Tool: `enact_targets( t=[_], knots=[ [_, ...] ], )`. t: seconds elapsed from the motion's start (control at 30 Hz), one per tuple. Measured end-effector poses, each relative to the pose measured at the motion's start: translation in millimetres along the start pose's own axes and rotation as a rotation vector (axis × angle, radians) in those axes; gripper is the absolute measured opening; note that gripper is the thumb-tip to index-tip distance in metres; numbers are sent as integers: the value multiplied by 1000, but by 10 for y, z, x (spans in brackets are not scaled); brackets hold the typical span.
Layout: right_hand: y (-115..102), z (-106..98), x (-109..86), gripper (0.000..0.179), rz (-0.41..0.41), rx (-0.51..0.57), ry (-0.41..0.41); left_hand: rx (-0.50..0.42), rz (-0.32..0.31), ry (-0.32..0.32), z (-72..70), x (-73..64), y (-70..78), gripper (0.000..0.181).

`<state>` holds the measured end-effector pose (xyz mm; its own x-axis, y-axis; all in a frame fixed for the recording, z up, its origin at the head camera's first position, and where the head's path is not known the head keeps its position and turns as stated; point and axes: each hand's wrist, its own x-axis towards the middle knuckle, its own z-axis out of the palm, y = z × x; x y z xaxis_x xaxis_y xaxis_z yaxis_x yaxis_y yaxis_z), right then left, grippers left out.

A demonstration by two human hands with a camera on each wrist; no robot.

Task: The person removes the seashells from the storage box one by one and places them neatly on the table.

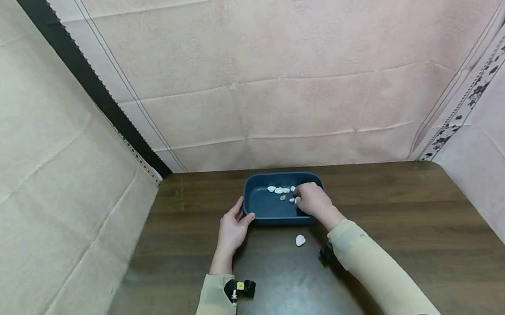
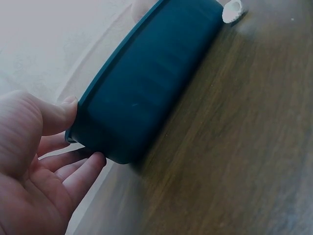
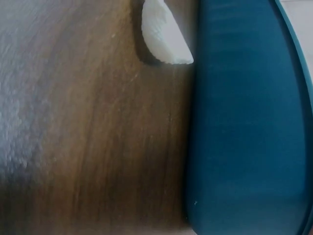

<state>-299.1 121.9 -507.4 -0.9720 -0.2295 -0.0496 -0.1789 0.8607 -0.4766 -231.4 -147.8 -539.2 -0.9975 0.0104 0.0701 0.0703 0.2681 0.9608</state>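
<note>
My left hand (image 1: 233, 229) holds the left end of a dark blue rectangular tray (image 1: 281, 220), thumb at the rim and fingers against the outside of the corner. Inside the tray, my right hand (image 1: 313, 200) reaches down with curled fingers, pinching a white shell (image 1: 297, 200) at the fingertips. Several other white shells (image 1: 279, 190) lie in a loose row toward the back of the tray floor, with a small tan one (image 1: 283, 198) in front of them. Another white shell (image 1: 300, 240), ridged along its edge, rests on the table just outside the front wall.
The tray stands near the far edge of a brown wood-grain table (image 1: 187, 235). Pale cloth (image 1: 272, 74) hangs behind the table, with more cloth at both sides. A black wrist camera (image 1: 247, 288) sits at the left cuff, another (image 1: 326, 253) at the right.
</note>
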Motion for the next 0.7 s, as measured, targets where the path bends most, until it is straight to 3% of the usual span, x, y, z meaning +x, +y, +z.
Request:
enact_targets(
  t=[0.3,0.57,0.7],
  knots=[
    [-24,-33,6,12,27,-21,22,2,-4,-1,-8,9,29,65],
    [-28,-13,-8,15,0,-27,36,12,-2,-1,-5,-9,41,65],
    [-41,-26,-46,21,-58,-83,82,0,-10,-3,-3,-29,40,65]
  ],
)
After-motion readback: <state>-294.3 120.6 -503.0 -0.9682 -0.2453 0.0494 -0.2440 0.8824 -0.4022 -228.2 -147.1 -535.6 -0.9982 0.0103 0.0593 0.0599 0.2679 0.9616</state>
